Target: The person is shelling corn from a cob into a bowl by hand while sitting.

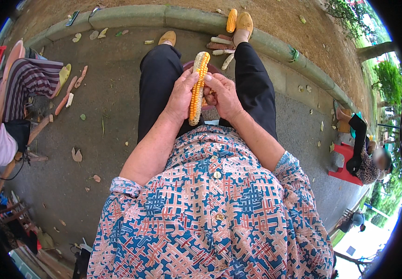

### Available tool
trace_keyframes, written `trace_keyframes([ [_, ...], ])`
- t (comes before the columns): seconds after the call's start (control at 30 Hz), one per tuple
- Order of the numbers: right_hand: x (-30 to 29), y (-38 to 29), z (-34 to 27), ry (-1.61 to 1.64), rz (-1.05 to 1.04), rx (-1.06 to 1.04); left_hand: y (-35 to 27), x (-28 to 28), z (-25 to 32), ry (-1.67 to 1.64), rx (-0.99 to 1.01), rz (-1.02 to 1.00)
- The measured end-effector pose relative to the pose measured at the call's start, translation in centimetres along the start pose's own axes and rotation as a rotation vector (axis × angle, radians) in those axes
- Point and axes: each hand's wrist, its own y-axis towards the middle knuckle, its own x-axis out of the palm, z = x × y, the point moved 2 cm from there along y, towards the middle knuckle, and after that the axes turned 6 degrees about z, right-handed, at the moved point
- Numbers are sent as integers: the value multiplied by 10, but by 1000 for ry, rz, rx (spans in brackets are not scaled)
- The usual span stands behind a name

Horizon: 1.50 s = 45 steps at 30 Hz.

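Observation:
My left hand (181, 94) is closed around the left side of a corn cob (198, 89), held upright in the picture above my lap. Rows of yellow kernels still line part of it, and bare pale cob shows along its other parts. The thumb of my right hand (221, 92) presses on the cob's right side; its fingers are curled, with some yellow kernels between them. Behind the cob and my hands, between my knees, is a reddish-purple basin (214, 69), mostly hidden.
Stripped cobs (220, 45) lie by my shoe, and a full corn cob (232, 21) rests at the curb (131, 17). A phone (72, 18) lies on the curb. People sit at left and right, one on a red plastic stool (343, 164). More bare cobs (65, 96) lie at left.

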Motion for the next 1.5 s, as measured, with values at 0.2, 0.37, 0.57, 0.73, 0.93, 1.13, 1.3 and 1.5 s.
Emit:
trace_keyframes([
  [0.2, 6, 3, 11, -69, 38, -89, 1, -3, -3, 8, 31, 9],
  [0.37, 3, 11, 19, -25, 11, -46, 5, -3, -6, 24, 31, 100],
  [0.57, 0, 26, 16, -33, 100, 5, 26, -11, -11, 39, -64, 140],
  [0.73, -11, 42, 23, -33, 150, -75, 41, -5, -18, 15, -73, 184],
  [0.93, -13, 56, -3, -10, 132, -84, 69, 5, -2, 107, -87, 115],
  [1.13, -16, 68, -29, -85, 32, -162, 73, 37, 13, 136, -10, 178],
  [1.3, -32, 77, -24, -67, 17, -203, 81, 46, 6, 199, -46, 223],
  [1.5, -45, 98, -19, -103, 1, -237, 99, 39, 3, 217, -34, 207],
])
